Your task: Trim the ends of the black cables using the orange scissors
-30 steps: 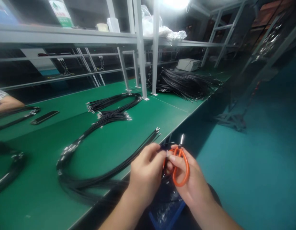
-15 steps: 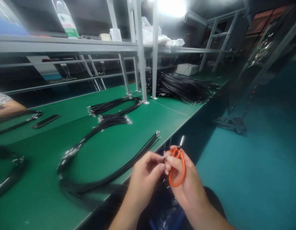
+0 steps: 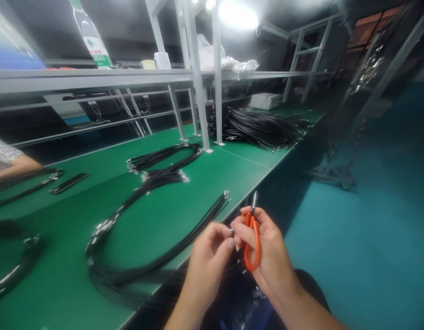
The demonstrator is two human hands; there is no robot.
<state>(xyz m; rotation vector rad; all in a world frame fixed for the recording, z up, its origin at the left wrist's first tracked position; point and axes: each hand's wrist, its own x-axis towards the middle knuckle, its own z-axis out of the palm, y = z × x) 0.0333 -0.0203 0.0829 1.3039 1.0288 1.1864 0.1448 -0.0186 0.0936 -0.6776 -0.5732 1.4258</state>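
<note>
My left hand is closed in a pinch on the tip of a thin black cable; most of that cable is hidden behind my fingers. Orange-handled scissors rest in my right hand, blades pointing up and away from me. The thumb and forefinger of that hand meet the left fingertips at the cable's end. Beside my hands, a long bundle of black cables with pale metal ends curves across the green table and runs over its edge.
A large heap of black cables lies farther back by the shelf posts. A bottle stands on the shelf. At left are a dark phone-like slab, more coiled cables and another person's arm.
The scissors have turned slightly in my right hand, showing their handles more edge-on. Both hands stay together at the cable tip. The camera view has tilted up a little.
</note>
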